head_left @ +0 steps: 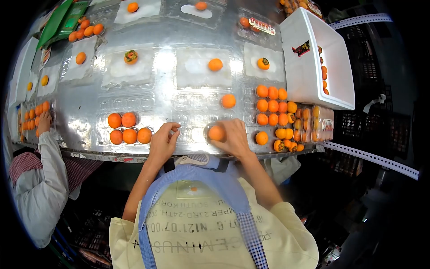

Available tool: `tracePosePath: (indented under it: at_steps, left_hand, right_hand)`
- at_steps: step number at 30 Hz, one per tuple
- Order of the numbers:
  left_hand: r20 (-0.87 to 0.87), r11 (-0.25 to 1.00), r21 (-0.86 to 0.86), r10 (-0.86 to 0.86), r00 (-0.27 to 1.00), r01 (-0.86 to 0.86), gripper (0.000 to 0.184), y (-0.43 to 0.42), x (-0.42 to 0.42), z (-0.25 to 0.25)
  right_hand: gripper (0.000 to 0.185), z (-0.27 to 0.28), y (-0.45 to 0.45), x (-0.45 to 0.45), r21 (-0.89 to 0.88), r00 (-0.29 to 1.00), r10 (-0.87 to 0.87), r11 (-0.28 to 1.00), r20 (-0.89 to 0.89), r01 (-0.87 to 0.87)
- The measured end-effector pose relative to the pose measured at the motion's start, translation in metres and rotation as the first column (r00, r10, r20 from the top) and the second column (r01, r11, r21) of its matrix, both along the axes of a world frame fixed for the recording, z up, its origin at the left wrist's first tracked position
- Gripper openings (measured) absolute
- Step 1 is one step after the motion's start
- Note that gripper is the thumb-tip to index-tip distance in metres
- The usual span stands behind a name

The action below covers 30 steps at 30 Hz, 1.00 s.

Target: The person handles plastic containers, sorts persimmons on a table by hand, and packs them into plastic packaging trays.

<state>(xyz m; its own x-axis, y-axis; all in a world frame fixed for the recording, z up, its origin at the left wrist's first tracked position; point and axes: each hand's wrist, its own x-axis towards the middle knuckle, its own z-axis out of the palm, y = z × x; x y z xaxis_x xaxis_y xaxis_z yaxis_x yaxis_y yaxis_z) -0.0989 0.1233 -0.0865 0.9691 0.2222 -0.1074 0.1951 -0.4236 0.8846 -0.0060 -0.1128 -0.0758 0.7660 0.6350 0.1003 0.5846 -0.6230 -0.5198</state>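
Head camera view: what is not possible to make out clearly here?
All in head view:
- White foam box: left wall hides part of the inside.
- Box label: print too small.
- Right hand: its back hides the palm.
- Co-worker: partly cut off by dark left edge.

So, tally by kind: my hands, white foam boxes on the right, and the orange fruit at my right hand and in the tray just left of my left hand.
Left hand and right hand: 2
White foam box: 1
Orange fruit: 6
Total: 9
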Motion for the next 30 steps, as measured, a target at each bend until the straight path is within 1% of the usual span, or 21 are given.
tracePosePath:
  at_steps: [1,3,4,5,6,7,9,10,11,12,13,14,15,16,19,22,24,25,27,28,30]
  left_hand:
    - [-0.01,1.0,-0.02,0.006,1.0,-0.006,0.019,0.0,0.0,0.001]
    - [-0.081,0.987,-0.16,-0.022,0.996,0.008,0.019,0.0,0.001,0.002]
    - [-0.115,0.973,-0.23,-0.04,0.993,0.013,0.019,-0.001,0.002,0.004]
    - [-0.158,0.916,-0.401,-0.091,0.983,0.02,0.022,-0.003,0.005,0.008]
    - [-0.191,0.829,-0.559,-0.148,0.97,0.016,0.025,-0.006,0.009,0.016]
    - [-0.212,0.716,-0.699,-0.209,0.955,0.001,0.028,-0.009,0.014,0.024]
    - [-0.137,0.566,-0.822,-0.302,0.943,0.062,0.035,-0.016,0.022,0.042]
    - [-0.092,0.482,-0.872,-0.342,0.935,0.09,0.038,-0.019,0.025,0.047]
    - [-0.096,0.39,-0.919,-0.369,0.925,0.06,0.044,-0.022,0.027,0.047]
    - [-0.079,0.294,-0.955,-0.348,0.934,0.029,0.044,-0.024,0.028,0.047]
    - [-0.063,0.194,-0.981,-0.325,0.943,0.001,0.044,-0.025,0.028,0.047]
    - [-0.049,0.09,-0.996,-0.302,0.952,-0.023,0.044,-0.025,0.029,0.046]
    - [-0.081,0.066,-0.996,-0.295,0.952,-0.064,0.043,-0.023,0.028,0.043]
    - [-0.074,0.061,-0.996,-0.27,0.96,-0.059,0.044,-0.023,0.027,0.043]
    - [-0.054,0.044,-0.998,-0.219,0.974,-0.045,0.044,-0.022,0.024,0.043]
    - [-0.046,0.023,-0.999,-0.208,0.977,-0.042,0.042,-0.021,0.024,0.042]
    - [-0.063,0.008,-0.998,-0.201,0.978,-0.063,0.043,-0.02,0.024,0.041]
    - [-0.028,0.048,-0.999,-0.176,0.984,-0.02,0.043,-0.021,0.024,0.038]
    - [0.045,0.13,-0.99,-0.132,0.99,0.062,0.045,-0.024,0.023,0.035]
    - [0.046,0.203,-0.977,-0.127,0.991,0.072,0.045,-0.025,0.023,0.037]
    - [0.051,0.344,-0.935,-0.119,0.992,0.09,0.047,-0.026,0.024,0.046]
  right_hand:
    - [0.052,0.004,-0.001,-0.001,0.04,0.993,-0.065,0.997,-0.1,0.07]
    - [0.052,0.012,-0.001,-0.003,0.096,0.935,-0.18,0.971,-0.304,0.218]
    - [0.052,0.011,-0.001,-0.003,0.242,0.882,-0.149,0.929,-0.447,0.279]
    - [0.053,0.009,0.0,-0.003,0.369,0.813,-0.091,0.859,-0.575,0.356]
    - [0.053,0.007,0.001,-0.003,0.469,0.732,-0.009,0.763,-0.681,0.445]
    - [0.054,0.015,0.006,-0.003,0.511,0.673,0.067,0.707,-0.737,0.489]
    - [0.056,0.034,0.018,-0.005,0.564,0.543,0.235,0.583,-0.806,0.585]
    - [0.056,0.034,0.022,-0.006,0.597,0.557,0.274,0.576,-0.784,0.558]
    - [0.056,0.033,0.027,-0.007,0.63,0.569,0.312,0.568,-0.761,0.53]
    - [0.055,0.032,0.031,-0.008,0.661,0.579,0.35,0.558,-0.736,0.503]
    - [0.054,0.033,0.034,-0.01,0.667,0.567,0.366,0.525,-0.738,0.529]
    - [0.054,0.034,0.036,-0.01,0.674,0.602,0.344,0.551,-0.721,0.492]
    - [0.055,0.035,0.039,-0.01,0.678,0.636,0.322,0.577,-0.701,0.455]
    - [0.055,0.037,0.04,-0.01,0.679,0.669,0.301,0.603,-0.679,0.419]
    - [0.054,0.047,0.043,-0.011,0.672,0.651,0.316,0.614,-0.69,0.414]
    - [0.048,0.044,0.042,-0.007,0.657,0.707,0.292,0.684,-0.644,0.316]
    - [0.041,0.046,0.044,-0.005,0.687,0.74,0.303,0.669,-0.601,0.284]
    - [0.037,0.046,0.044,-0.004,0.701,0.755,0.308,0.662,-0.578,0.267]
    - [0.032,0.034,0.04,0.002,0.725,0.725,0.358,0.632,-0.588,0.275]
    - [0.03,0.031,0.039,0.003,0.736,0.71,0.383,0.617,-0.591,0.28]
    - [0.031,0.035,0.043,-0.001,0.681,0.654,0.316,0.593,-0.687,0.429]
